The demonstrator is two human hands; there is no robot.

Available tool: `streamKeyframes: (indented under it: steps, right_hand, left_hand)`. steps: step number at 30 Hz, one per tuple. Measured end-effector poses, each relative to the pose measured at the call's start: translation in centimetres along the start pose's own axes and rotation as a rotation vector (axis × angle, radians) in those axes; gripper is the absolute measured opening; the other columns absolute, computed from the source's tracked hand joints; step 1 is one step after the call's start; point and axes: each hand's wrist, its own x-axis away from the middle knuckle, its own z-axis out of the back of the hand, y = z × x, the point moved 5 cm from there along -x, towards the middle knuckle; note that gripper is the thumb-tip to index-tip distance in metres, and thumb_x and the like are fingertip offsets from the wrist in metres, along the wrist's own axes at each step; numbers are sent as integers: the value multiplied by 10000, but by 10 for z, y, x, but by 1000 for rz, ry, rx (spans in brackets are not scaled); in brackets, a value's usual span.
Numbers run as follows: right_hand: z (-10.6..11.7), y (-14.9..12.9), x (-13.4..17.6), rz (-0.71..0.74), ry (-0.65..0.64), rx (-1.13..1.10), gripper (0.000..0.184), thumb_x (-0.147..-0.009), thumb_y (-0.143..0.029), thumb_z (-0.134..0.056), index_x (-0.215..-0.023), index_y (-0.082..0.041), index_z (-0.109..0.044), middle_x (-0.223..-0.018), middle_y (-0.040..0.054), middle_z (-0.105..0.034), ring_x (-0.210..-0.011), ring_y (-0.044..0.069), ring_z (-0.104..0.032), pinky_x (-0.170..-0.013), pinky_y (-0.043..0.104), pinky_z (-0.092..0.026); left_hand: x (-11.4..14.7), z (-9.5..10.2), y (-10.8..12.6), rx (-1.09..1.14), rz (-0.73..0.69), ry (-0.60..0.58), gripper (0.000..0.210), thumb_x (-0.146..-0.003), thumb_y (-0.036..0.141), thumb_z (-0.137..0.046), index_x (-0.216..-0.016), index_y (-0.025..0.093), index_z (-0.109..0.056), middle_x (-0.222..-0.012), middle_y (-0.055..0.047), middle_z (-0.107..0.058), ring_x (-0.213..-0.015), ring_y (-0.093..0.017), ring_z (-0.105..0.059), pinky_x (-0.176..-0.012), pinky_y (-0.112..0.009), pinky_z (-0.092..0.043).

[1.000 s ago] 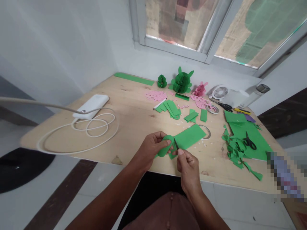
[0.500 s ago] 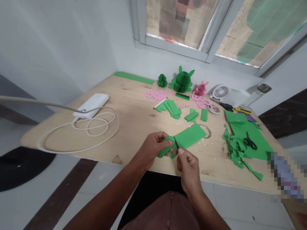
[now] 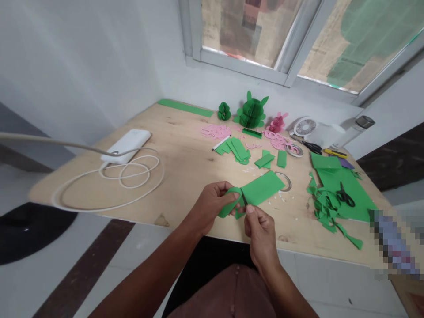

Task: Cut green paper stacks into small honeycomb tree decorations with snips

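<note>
Near the table's front edge, my left hand (image 3: pixel 217 205) pinches a rounded piece of green paper (image 3: pixel 228 206) between thumb and fingers. My right hand (image 3: pixel 261 227) is closed around small scissors (image 3: pixel 244 197); their thin dark blades point up against the paper's right edge, while the fingers hide the handles. Just behind both hands a larger green paper strip (image 3: pixel 263 186) lies flat on the table, partly over a tape ring (image 3: pixel 287 182). A bit of green paper also shows below the blades, between my hands.
Green scraps (image 3: pixel 326 205) and black scissors (image 3: pixel 345 195) lie on green sheets at right. Cut green pieces (image 3: pixel 239 149), pink scraps (image 3: pixel 216 131) and a white pen (image 3: pixel 221 143) are farther back. Paper figures (image 3: pixel 252 113) and a fan (image 3: pixel 304 127) line the wall. A power bank (image 3: pixel 127 145) with looped cable sits left.
The green paper in my left hand has tilted slightly, and the blades have shifted a little along its edge. Both hands stay almost in place.
</note>
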Motion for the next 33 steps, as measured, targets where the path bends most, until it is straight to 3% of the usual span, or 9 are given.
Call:
streamKeyframes:
  steps: [11, 25, 33]
  right_hand:
    - [4, -4, 1, 30, 39, 72, 441, -787, -566, -584, -686, -149, -684, -451, -48, -385, -451, 97, -310, -419, 226, -229]
    - [6, -3, -1, -3, -18, 45, 414, -789, -552, -590, -677, -157, -648, -468, -65, -338, -445, 86, -256, -418, 224, -200]
    - [5, -12, -8, 22, -5, -36, 386, -786, -534, -610, -710, -156, -625, -491, -75, -326, -455, 79, -226, -422, 223, -180]
  left_hand:
    - [-1, 7, 2, -86, 7, -30, 156, -642, 251, -687, -626, 154, -566, -530, 12, -607, -427, -88, -502, -461, -221, -372]
    - [-2, 13, 12, -270, -2, -88, 135, -644, 264, -684, -610, 149, -622, -531, 0, -591, -442, -88, -462, -449, -211, -344]
    - [-4, 8, 12, -372, -12, -211, 130, -640, 265, -702, -594, 153, -655, -467, 24, -529, -431, -80, -431, -427, -196, -313]
